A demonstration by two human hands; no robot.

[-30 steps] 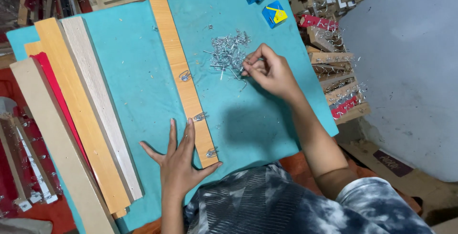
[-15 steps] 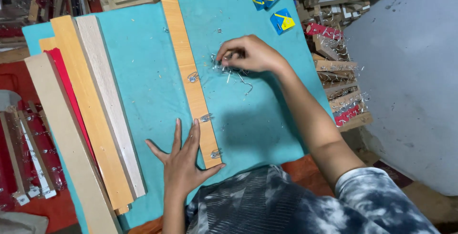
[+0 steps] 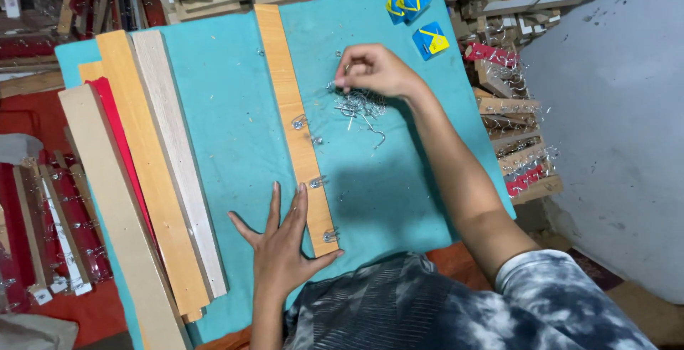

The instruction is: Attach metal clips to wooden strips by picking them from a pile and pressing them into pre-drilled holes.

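Where stacks begin, blue-yellow boxes.

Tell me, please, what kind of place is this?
Probably a small workshop that makes wooden hook racks. Wooden strips lie stacked on a teal work mat, a pile of metal hooks sits on it, and finished racks are piled beside it.

the right hand has moved from the right side of the pile of metal hooks across to its upper left edge, fingers now pinched together above it; the pile, earlier partly covered by the hand, lies more exposed toward the frame's centre
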